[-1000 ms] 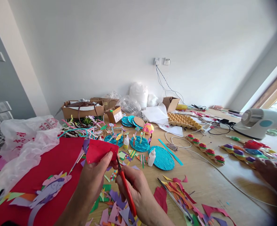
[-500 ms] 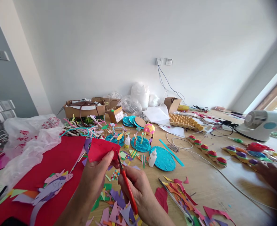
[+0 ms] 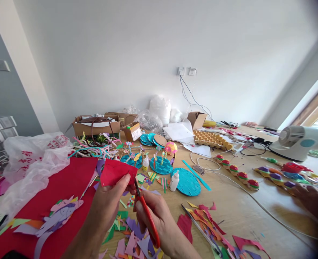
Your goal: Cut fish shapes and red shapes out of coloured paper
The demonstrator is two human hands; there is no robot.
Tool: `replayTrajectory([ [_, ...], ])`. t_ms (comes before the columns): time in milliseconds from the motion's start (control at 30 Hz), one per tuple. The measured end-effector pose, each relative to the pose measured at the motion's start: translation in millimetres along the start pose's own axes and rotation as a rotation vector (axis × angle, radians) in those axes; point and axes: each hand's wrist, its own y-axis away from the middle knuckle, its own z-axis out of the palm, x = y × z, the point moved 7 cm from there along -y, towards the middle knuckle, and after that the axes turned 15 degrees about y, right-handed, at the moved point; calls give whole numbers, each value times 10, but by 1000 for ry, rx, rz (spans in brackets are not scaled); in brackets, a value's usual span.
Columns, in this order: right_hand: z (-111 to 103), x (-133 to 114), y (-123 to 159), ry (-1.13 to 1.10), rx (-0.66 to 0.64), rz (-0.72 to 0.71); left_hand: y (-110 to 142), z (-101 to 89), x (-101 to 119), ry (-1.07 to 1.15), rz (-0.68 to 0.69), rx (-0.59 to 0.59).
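My left hand [image 3: 110, 196] pinches a piece of red paper [image 3: 116, 171] between thumb and fingers, holding it up above the table. Wrapped round the red handles of a pair of scissors [image 3: 149, 220] is my right hand [image 3: 155, 212]. The dark blades point up and away, against the right edge of the paper. Below both hands lie loose scraps of coloured paper [image 3: 137, 237]. Left of my forearm, a stack of fish-shaped paper cutouts [image 3: 59, 216] rests on a large red sheet [image 3: 75, 180].
A white glue bottle [image 3: 174, 181] stands by a blue disc [image 3: 188, 182]. Beyond are a yellow egg tray [image 3: 211, 139] and cardboard boxes [image 3: 94, 126]. At right, another person's hand [image 3: 308, 196] is near painted egg-carton strips [image 3: 275, 177]; a fan [image 3: 296, 142] stands behind.
The scissors' handles have spread a little further apart in my right hand. The red paper and my left hand stay nearly where they were; the whole view shifts slightly.
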Motion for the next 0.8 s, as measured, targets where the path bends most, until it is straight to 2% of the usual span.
replayTrajectory([
  [133,-11,-8,-4,1,15,4,6,17,13,0,-7,40],
  [800,-54,-29,-1,100,66,-53,19,37,32,-8,21,42],
])
